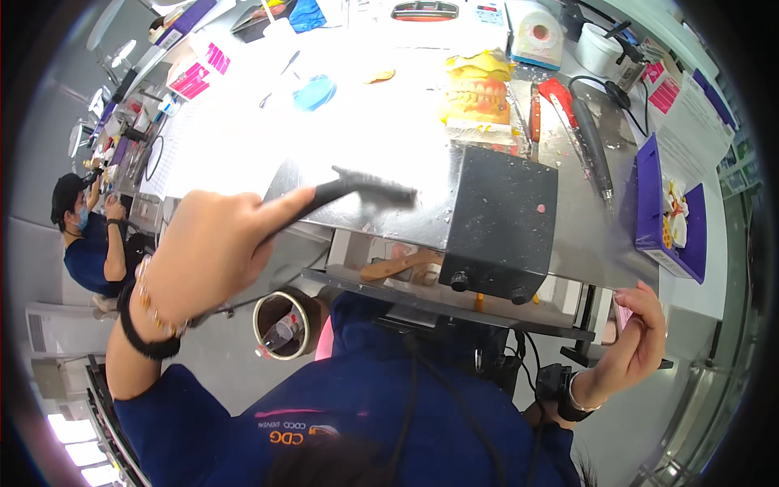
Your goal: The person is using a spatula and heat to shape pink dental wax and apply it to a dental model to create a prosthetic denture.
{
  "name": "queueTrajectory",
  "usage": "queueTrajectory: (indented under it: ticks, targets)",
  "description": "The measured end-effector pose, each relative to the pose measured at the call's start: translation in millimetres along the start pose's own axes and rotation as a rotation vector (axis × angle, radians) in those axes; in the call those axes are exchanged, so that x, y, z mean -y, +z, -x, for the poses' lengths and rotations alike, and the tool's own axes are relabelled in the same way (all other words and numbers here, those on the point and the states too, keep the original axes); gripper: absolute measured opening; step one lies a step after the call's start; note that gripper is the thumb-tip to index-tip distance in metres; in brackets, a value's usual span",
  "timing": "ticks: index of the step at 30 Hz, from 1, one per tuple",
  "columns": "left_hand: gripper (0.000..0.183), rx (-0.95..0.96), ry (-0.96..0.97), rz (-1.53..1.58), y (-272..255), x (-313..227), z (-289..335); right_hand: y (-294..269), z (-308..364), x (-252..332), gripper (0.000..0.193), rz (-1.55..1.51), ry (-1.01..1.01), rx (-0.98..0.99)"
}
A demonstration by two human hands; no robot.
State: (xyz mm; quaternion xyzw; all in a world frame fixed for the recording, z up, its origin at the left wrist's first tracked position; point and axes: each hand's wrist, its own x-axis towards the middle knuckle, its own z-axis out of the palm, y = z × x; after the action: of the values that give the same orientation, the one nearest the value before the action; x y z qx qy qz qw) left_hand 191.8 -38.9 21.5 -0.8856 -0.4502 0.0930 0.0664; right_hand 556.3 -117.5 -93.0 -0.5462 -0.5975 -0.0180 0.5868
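My left hand (213,247) is closed round the handle of a black brush (357,191). The brush, its bristles smeared by motion, is held over the metal work surface (389,223), left of a black box with knobs (503,219). My right hand (629,345) is beyond the front right edge of the bench, its fingers curled. A small pinkish bit shows beside those fingers, too little to name. Behind the black box stands a denture model (479,93) with pink gums on yellow material.
Right of the model lie a red-handled tool (558,97) and a dark handpiece (596,154). A purple box (649,203) holds white and yellow pieces. Below the bench are an open drawer (398,264) and a bin (280,325). Another person (89,235) sits at far left.
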Motion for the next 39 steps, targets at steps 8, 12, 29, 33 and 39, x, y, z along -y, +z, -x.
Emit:
queueTrajectory:
  ticks: [8,12,29,33,39]
  targets:
    - [0.059,0.059,-0.117,-0.052,0,-38,61,9,-2,17,0.028,-0.087,-0.14,0.102]
    - [0.056,0.037,-0.068,-0.012,8,-52,76,21,14,46,0.016,-0.266,-0.293,0.596]
    - [0.05,-0.069,-0.015,0.522,83,-31,79,100,85,-8,0.036,-0.029,-0.308,0.794]
    - [0.05,-0.013,-0.084,0.745,90,-26,73,95,81,7,0.032,0.172,-0.164,0.962]
    - [0.051,0.1,0.027,1.014,72,-20,62,88,76,5,0.022,-0.01,-0.18,0.949]
